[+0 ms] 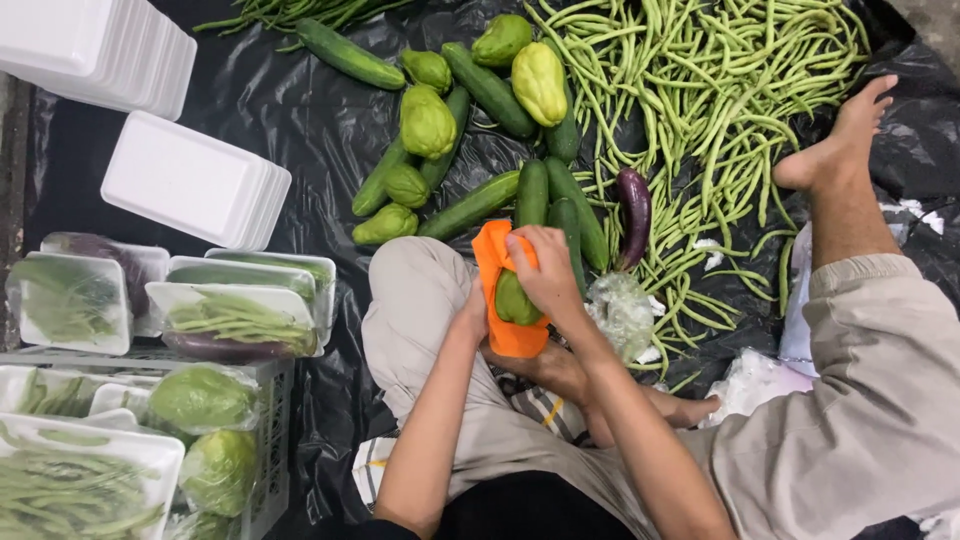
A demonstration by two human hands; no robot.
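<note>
My right hand [548,272] grips a green chayote [514,301] from above, pressing it into an orange foam net sleeve [504,336]. My left hand [474,310] holds the sleeve's left edge; most of that hand is hidden behind the sleeve. Both hands hover over my bent left knee [415,300], close to a pile of cucumbers [470,205] and chayotes [427,122] on black plastic sheeting [300,130].
Long green beans [720,90] cover the upper right, with one purple eggplant [635,215]. Stacks of white foam trays [190,180] lie upper left. Wrapped trays of vegetables [235,315] rest on a crate [270,440] at left. My right foot [835,145] rests by the beans.
</note>
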